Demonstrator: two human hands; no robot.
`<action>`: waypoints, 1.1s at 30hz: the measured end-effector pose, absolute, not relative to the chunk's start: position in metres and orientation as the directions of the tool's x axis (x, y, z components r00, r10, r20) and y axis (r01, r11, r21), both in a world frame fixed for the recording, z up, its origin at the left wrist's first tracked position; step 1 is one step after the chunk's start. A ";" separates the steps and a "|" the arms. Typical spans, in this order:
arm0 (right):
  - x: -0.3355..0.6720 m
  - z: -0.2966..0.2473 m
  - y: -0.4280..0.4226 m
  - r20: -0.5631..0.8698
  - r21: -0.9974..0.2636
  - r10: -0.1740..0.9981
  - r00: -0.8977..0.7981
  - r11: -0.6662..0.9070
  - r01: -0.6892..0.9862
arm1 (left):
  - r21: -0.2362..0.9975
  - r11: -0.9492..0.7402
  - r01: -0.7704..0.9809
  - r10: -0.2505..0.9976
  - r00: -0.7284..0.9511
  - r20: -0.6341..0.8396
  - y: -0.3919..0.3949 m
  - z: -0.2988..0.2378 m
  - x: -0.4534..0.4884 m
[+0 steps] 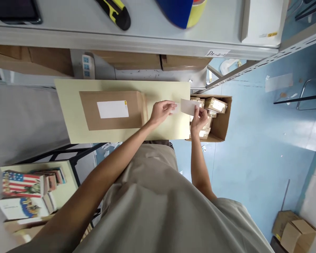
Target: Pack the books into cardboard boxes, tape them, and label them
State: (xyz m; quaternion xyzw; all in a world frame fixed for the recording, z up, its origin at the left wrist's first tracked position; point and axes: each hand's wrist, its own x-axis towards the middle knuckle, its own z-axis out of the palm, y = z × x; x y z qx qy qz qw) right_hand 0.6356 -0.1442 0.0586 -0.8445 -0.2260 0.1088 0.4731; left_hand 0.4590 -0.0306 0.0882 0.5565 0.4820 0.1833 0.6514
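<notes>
My right hand (pixel 199 121) pinches a blank white paper slip (pixel 188 106) by its right edge, above the right end of the pale yellow board (pixel 171 131). My left hand (pixel 162 111) is just left of it, fingers bent together around a small, pale piece of paper (pixel 176 108) that shows faintly at the fingertips. A narrow gap separates the two papers. To the left on the board lies a closed brown cardboard box (pixel 113 123), with a white label (pixel 112 109) stuck on its top.
An open carton (pixel 222 123) full of small taped boxes stands at the board's right end. On the grey shelf (pixel 152 31) ahead are a yellow-black utility knife (pixel 116 12), a phone (pixel 17 10) and a tape roll (pixel 197 12). Books (pixel 22 184) sit at lower left.
</notes>
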 end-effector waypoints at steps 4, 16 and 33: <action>0.598 0.091 -0.144 0.120 -0.869 0.616 0.779 -0.315 0.383 | 0.886 0.434 0.161 0.764 0.456 -0.457 -0.046 0.155 0.405; 0.521 0.166 -0.112 0.314 -0.815 0.789 0.529 -0.062 0.577 | 0.923 0.375 0.089 0.846 0.374 -0.380 -0.050 0.220 0.310; 0.356 0.207 -0.071 0.430 -0.688 0.852 0.300 0.093 0.720 | 0.916 0.400 0.012 0.869 0.311 -0.384 -0.011 0.225 0.139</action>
